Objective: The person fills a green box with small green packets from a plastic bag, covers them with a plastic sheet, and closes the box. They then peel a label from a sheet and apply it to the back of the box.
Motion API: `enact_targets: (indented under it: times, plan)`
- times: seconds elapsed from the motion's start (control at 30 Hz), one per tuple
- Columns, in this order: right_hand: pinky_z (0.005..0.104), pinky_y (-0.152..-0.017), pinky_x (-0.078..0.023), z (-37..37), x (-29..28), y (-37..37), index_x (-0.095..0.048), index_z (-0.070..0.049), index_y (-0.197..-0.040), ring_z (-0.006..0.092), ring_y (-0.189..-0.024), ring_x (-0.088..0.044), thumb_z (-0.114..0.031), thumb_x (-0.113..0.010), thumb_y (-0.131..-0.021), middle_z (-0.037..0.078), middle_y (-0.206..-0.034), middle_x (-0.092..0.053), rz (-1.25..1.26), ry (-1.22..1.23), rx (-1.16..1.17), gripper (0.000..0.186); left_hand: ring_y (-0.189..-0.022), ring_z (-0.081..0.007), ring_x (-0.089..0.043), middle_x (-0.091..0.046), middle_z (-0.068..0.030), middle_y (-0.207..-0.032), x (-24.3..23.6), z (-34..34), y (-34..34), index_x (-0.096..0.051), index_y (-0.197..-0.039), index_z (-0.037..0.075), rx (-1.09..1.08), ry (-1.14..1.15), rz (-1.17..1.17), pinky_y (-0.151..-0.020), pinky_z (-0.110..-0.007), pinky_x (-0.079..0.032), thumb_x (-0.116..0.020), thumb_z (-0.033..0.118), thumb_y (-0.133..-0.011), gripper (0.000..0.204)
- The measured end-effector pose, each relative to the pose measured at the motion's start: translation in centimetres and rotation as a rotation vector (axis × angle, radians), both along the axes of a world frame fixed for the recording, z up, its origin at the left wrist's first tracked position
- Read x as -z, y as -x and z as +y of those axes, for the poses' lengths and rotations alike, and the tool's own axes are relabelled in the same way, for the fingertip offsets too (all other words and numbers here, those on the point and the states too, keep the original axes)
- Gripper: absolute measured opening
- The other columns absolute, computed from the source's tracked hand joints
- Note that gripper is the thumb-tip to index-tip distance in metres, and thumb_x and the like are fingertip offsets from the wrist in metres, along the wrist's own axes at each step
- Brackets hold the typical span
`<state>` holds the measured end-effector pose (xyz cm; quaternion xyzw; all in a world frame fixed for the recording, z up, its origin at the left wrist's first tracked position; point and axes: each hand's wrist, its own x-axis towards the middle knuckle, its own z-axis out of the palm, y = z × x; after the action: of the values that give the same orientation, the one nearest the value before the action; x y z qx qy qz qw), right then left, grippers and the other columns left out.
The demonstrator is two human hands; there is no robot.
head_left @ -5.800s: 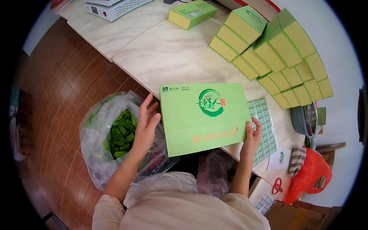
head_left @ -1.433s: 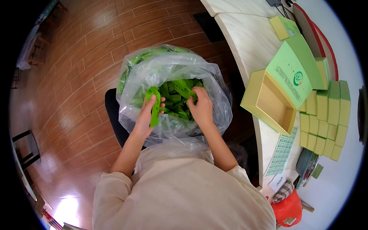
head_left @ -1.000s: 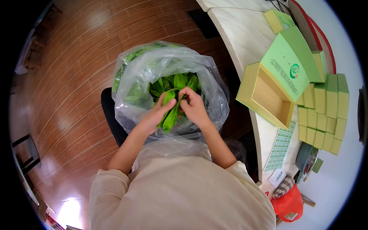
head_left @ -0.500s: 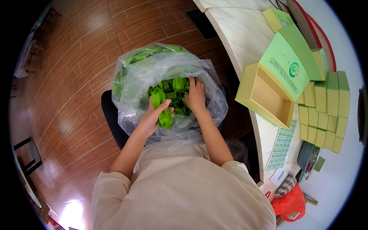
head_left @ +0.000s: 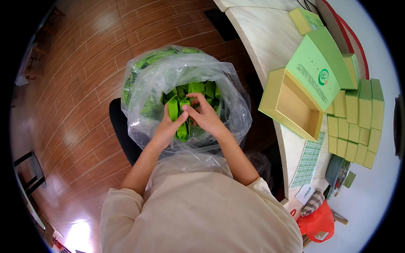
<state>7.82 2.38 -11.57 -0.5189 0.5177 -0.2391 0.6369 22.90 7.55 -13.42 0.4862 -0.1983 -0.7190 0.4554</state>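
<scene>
A large clear plastic bag [head_left: 141,120] with its rim rolled open sits in front of me, full of small green packets [head_left: 209,89]. Over its mouth, my left hand [head_left: 168,129] is closed around several bright green packets [head_left: 173,109] bunched upright, thumb across them. My right hand [head_left: 207,117] has come against this bunch, its thumb and fingers bent around a green packet [head_left: 184,102] at the right of the bunch. The lower fingers of both hands are partly hidden.
At my right a pale table [head_left: 263,36] carries an open green gift box [head_left: 287,103] with nothing inside, stacked small boxes [head_left: 365,103], a sticker sheet [head_left: 309,160] and a grey basket [head_left: 334,168]. A red bag [head_left: 316,223] is at the lower right. Brown tiles [head_left: 90,122] cover the floor.
My right hand has moved left from the packets inside the bag to the bunch in my left hand. The left hand stays nearly in place, its bunch now fanned apart a little.
</scene>
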Motion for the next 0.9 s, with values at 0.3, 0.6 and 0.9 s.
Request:
enact_targets:
  times: [0.3, 0.6, 0.9]
  plan:
    - [0.0471, -0.088, -0.044, -3.2, 5.1, -0.7, -0.043, 0.001, -0.120, 0.0405, -0.106, -0.049, -0.038, -0.073, -0.076, 0.023, -0.115, -0.046, 0.686, 0.449, 0.209, 0.066, -0.104, -0.0229, -0.058, -0.049, -0.0098, -0.121, -0.2, -0.1, -0.5, -0.025, -0.139, 0.012, -0.031, -0.055, 0.036, -0.082, -0.038, -0.052, -0.064, 0.023, -0.090, 0.064]
    - [0.0420, -0.080, -0.049, -2.4, 5.9, 0.0, -0.049, 0.001, -0.113, 0.0380, -0.088, -0.059, -0.026, -0.067, -0.082, 0.019, -0.099, -0.060, 0.806, 0.482, 0.089, 0.045, -0.100, -0.0219, -0.060, -0.051, -0.0096, -0.114, -0.2, -0.2, -1.0, -0.025, -0.133, 0.011, -0.101, -0.102, 0.096, -0.079, -0.036, -0.054, -0.066, 0.021, -0.089, 0.061]
    - [0.0257, -0.090, -0.042, 2.3, -1.7, 2.0, -0.055, 0.006, -0.118, 0.0160, -0.100, -0.058, -0.037, -0.042, -0.100, 0.012, -0.115, -0.062, -0.265, -0.345, 0.349, 0.048, -0.112, -0.0198, -0.053, -0.048, -0.0097, -0.128, -1.3, -0.4, -0.3, -0.024, -0.141, 0.013, -0.056, -0.106, 0.254, -0.090, -0.035, -0.047, -0.065, 0.021, -0.089, 0.066]
